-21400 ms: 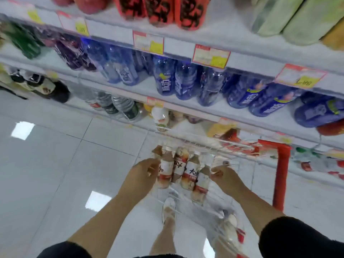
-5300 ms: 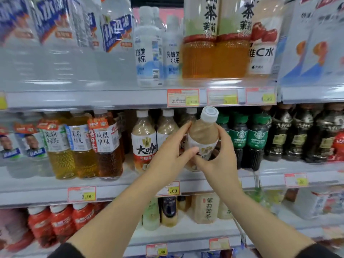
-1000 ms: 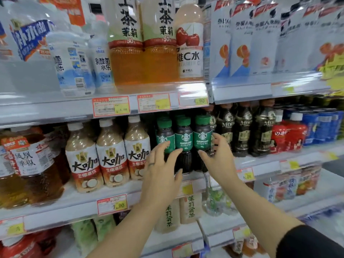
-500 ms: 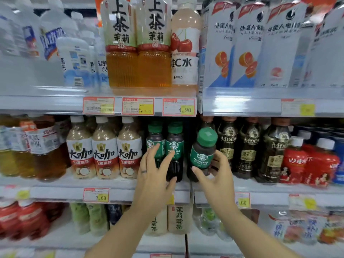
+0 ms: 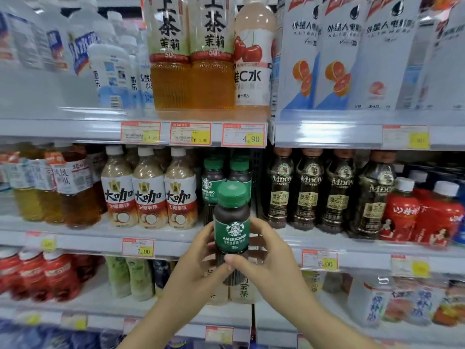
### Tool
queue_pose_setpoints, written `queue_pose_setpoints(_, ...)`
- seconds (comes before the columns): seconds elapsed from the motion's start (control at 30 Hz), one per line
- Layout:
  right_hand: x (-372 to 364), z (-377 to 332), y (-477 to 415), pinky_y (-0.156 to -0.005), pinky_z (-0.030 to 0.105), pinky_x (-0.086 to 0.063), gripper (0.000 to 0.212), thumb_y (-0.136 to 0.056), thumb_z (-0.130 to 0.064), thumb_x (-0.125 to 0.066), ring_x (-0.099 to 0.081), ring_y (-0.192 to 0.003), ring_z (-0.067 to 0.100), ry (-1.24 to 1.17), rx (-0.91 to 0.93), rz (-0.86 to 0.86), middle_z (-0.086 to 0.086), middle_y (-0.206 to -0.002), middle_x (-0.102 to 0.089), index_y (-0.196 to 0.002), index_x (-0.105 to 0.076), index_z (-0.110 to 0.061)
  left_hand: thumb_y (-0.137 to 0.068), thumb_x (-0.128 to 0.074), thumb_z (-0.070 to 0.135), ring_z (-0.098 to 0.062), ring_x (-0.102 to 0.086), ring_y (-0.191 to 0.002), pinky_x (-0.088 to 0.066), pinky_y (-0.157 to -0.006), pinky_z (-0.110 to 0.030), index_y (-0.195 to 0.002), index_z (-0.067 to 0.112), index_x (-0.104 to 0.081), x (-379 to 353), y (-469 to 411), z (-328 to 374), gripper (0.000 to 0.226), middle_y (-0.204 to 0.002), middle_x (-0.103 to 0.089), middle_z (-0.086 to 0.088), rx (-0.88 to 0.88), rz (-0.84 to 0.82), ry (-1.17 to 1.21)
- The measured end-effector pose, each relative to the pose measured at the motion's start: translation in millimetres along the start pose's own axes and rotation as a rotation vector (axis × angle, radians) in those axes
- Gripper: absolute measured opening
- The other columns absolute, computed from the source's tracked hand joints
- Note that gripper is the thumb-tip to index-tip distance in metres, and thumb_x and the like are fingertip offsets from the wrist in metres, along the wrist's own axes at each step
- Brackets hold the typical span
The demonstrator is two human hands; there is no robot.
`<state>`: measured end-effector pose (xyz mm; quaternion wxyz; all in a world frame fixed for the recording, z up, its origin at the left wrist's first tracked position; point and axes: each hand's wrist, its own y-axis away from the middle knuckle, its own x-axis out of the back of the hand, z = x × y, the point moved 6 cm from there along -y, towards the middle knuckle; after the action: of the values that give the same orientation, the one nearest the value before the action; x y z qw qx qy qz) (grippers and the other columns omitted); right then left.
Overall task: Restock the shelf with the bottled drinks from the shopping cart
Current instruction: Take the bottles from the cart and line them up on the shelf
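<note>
I hold a dark coffee bottle with a green cap and green Americano label [image 5: 232,222] upright in front of the middle shelf [image 5: 75,236]. My left hand [image 5: 201,263] grips its left side and base. My right hand [image 5: 266,258] wraps its right side, thumb across the lower front. Two more green-capped Americano bottles [image 5: 214,182] stand behind it on the shelf. Three beige milk-coffee bottles with white caps [image 5: 148,190] stand in a row just to the left. The shopping cart is out of view.
Dark MDOV coffee bottles [image 5: 309,190] fill the shelf to the right, then red bottles [image 5: 425,212]. Amber tea bottles [image 5: 73,187] stand at the left. The upper shelf holds large tea bottles [image 5: 191,56] and white cartons [image 5: 334,51]. Lower shelves carry more drinks.
The green-capped bottle has come off the shelf towards me. Half a second ago only my right hand touched it; now both hands hold it in front of the shelf edge.
</note>
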<state>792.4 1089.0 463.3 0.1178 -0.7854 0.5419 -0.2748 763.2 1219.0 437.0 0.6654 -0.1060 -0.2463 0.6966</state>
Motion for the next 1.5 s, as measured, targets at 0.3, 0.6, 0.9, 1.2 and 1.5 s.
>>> queue_pose_setpoints(0.3,-4.3,33.1,-66.3,-0.101,0.006,-0.019,0.067,-0.086,-0.017,-0.065,-0.033,-0.129,0.005,0.305,-0.062,0.215,-0.002,-0.141,-0.039,-0.143,-0.031,-0.016,-0.075,-0.065,0.035,0.001,-0.057,-0.111,-0.050,-0.081,-0.020,-0.122,0.058,-0.041,42.1,-15.3,-9.6,0.057,-0.124,-0.057,0.026,0.043,0.120,0.006)
queue_pose_setpoints(0.6,-12.7,57.6,-90.0,-0.091,0.017,-0.031,0.064,-0.086,-0.004,-0.059,-0.045,-0.126,0.021,0.350,-0.112,0.204,0.003,-0.134,-0.051,-0.140,-0.029,-0.019,-0.070,-0.067,0.037,0.004,-0.057,-0.108,-0.049,-0.076,-0.010,-0.117,0.064,-0.043,63.7,-15.3,-5.8,0.059,-0.121,-0.058,0.028,0.023,0.080,0.021)
queue_pose_setpoints(0.9,-11.8,69.4,-107.0,-0.080,0.019,-0.035,0.060,-0.089,-0.004,-0.054,-0.055,-0.114,0.027,0.359,-0.184,0.179,0.008,-0.123,-0.059,-0.140,-0.026,-0.015,-0.076,-0.069,0.029,0.001,-0.057,-0.111,-0.051,-0.081,-0.016,-0.117,0.064,-0.042,66.8,-19.6,-9.3,0.060,-0.123,-0.057,0.026,0.009,0.049,0.009)
queue_pose_setpoints(1.2,-9.1,80.1,-125.8,-0.081,0.022,-0.035,0.059,-0.089,-0.002,-0.054,-0.054,-0.114,0.031,0.364,-0.201,0.167,0.013,-0.124,-0.057,-0.140,-0.026,-0.010,-0.082,-0.065,0.020,0.003,-0.055,-0.112,-0.048,-0.082,-0.012,-0.119,0.061,-0.042,72.7,-24.0,-9.4,0.061,-0.123,-0.057,0.026,0.009,0.065,0.009)
queue_pose_setpoints(1.5,-7.5,57.2,-110.8,-0.080,0.019,-0.035,0.072,-0.094,-0.021,-0.052,-0.051,-0.120,0.026,0.364,-0.273,0.102,0.011,-0.134,-0.052,-0.147,-0.008,-0.005,-0.086,-0.064,0.012,0.006,-0.055,-0.110,-0.047,-0.079,-0.009,-0.118,0.063,-0.041,71.7,-29.5,-7.9,0.064,-0.122,-0.057,0.028,0.022,0.067,-0.013)
